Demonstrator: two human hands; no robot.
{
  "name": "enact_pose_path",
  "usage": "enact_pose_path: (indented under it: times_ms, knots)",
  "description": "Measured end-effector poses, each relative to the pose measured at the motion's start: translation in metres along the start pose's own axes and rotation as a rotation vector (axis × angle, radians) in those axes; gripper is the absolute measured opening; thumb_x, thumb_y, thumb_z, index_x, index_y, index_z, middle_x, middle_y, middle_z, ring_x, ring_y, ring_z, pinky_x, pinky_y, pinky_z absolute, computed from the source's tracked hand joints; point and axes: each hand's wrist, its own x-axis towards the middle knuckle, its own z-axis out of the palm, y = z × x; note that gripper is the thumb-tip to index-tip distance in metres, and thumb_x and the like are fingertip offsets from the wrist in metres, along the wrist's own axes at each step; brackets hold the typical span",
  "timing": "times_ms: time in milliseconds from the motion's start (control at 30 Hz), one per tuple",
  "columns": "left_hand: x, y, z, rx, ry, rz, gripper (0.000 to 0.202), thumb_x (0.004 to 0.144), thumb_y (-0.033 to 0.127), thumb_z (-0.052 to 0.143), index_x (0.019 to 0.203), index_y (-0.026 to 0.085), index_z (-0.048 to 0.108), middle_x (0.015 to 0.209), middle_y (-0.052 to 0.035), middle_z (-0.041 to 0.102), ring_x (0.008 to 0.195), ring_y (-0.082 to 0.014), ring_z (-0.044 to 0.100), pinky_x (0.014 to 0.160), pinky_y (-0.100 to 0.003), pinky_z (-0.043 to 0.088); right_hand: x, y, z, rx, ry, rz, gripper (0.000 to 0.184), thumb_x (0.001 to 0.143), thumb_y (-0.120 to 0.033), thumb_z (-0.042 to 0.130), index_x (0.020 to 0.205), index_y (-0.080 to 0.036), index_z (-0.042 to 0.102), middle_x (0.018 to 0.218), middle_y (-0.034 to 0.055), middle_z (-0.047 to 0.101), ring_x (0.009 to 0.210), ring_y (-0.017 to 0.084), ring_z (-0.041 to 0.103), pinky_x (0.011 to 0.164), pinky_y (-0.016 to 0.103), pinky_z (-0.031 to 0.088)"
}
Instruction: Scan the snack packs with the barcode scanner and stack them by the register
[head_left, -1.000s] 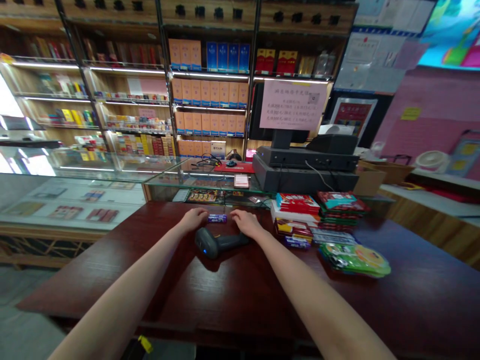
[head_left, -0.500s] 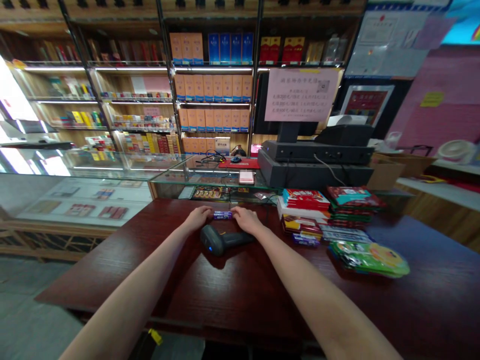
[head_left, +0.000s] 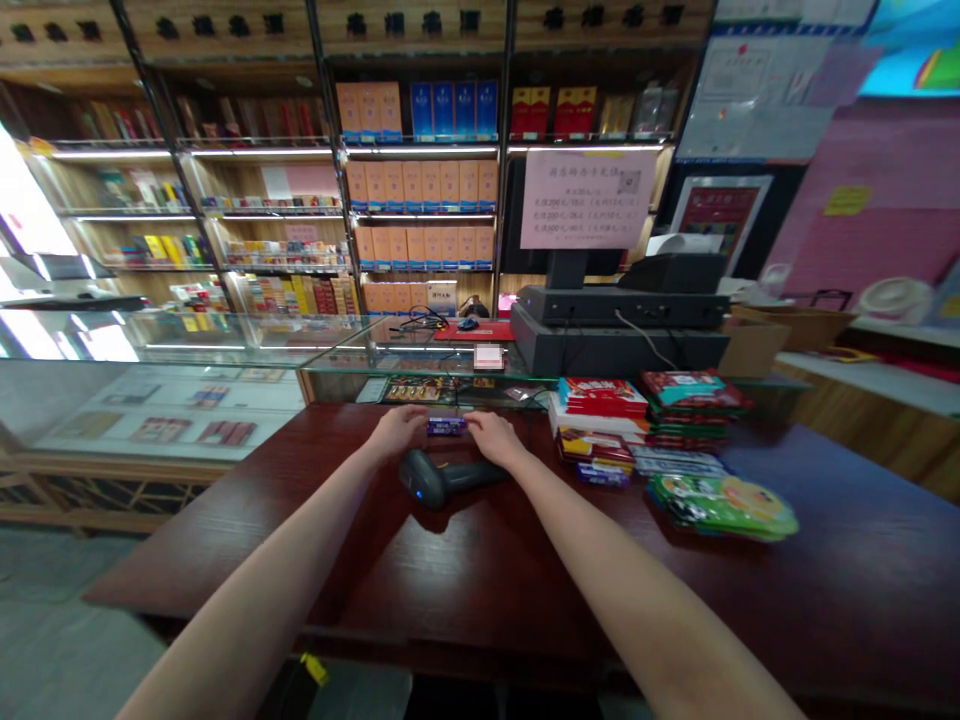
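Note:
Across the table, a small stack of purple-wrapped snack bars (head_left: pixel 446 427) lies between my two hands. My left hand (head_left: pixel 401 432) has its fingers closed on the left end of the bars. On the right end, the fingers of my right hand (head_left: pixel 491 438) pinch them. Just in front of the bars, nearer to me, a black barcode scanner (head_left: pixel 439 482) rests on its side with a blue light lit. Its handle points right and reaches my right wrist, which hides the tip.
Right of my arms, the dark red table (head_left: pixel 420 590) holds red and white boxes (head_left: pixel 600 398), a stack of dark red packets (head_left: pixel 694 392), more purple bars (head_left: pixel 602 473) and green packets (head_left: pixel 724 507). Behind stand a glass counter (head_left: pixel 337 350) and a cash register with monitor (head_left: pixel 622 305).
The view has shifted slightly, so the shelves sit a little lower and the register and packets further left. Both hands stay on the purple bars; the scanner has not moved on the table.

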Motion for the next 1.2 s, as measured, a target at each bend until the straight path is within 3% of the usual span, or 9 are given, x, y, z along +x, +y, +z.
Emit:
enact_pose_path:
  times_ms: [267,500,600,767,1200]
  knots:
    - [-0.008,0.034,0.005,-0.123,0.024,0.123,0.042,0.081,0.025,0.064,0.122,0.017,0.069,0.121,-0.0068,0.074,0.111,-0.0201,0.07,0.101,-0.03,0.052,-0.014,0.003,-0.017,0.189,0.15,-0.014,0.038,0.097,-0.021,0.044,0.128,-0.023,0.068,0.133,0.0021,0.069,0.126,0.019,0.061,0.109,0.029,0.042]
    - [-0.02,0.05,0.016,-0.186,0.122,0.186,0.039,0.084,0.027,0.064,0.122,0.02,0.07,0.122,-0.0057,0.074,0.115,-0.0216,0.067,0.106,-0.035,0.049,-0.027,0.012,-0.019,0.373,0.252,-0.015,0.034,0.093,-0.019,0.052,0.121,-0.024,0.071,0.119,0.0037,0.075,0.114,0.02,0.069,0.103,0.033,0.049]
    - [-0.024,0.054,0.02,-0.217,0.164,0.197,0.04,0.085,0.029,0.064,0.123,0.02,0.069,0.118,-0.0067,0.075,0.111,-0.0222,0.069,0.104,-0.037,0.05,-0.028,0.018,-0.014,0.471,0.29,-0.015,0.033,0.092,-0.019,0.052,0.12,-0.023,0.071,0.111,0.0042,0.078,0.108,0.02,0.072,0.099,0.033,0.052]
    - [-0.032,0.057,0.024,-0.263,0.183,0.211,0.031,0.081,0.033,0.067,0.109,0.022,0.075,0.109,-0.0052,0.078,0.103,-0.0233,0.071,0.1,-0.038,0.051,-0.031,0.027,-0.004,0.618,0.341,-0.025,0.032,0.091,-0.019,0.052,0.117,-0.022,0.071,0.108,0.0043,0.078,0.104,0.019,0.073,0.096,0.036,0.056]
    - [-0.043,0.054,0.03,-0.365,0.108,0.24,0.029,0.072,0.034,0.075,0.097,0.02,0.075,0.097,-0.0047,0.079,0.093,-0.0228,0.073,0.092,-0.037,0.055,-0.048,0.038,0.001,0.803,0.354,-0.047,0.033,0.087,-0.022,0.058,0.115,-0.022,0.073,0.107,0.0055,0.078,0.102,0.023,0.074,0.096,0.044,0.057]
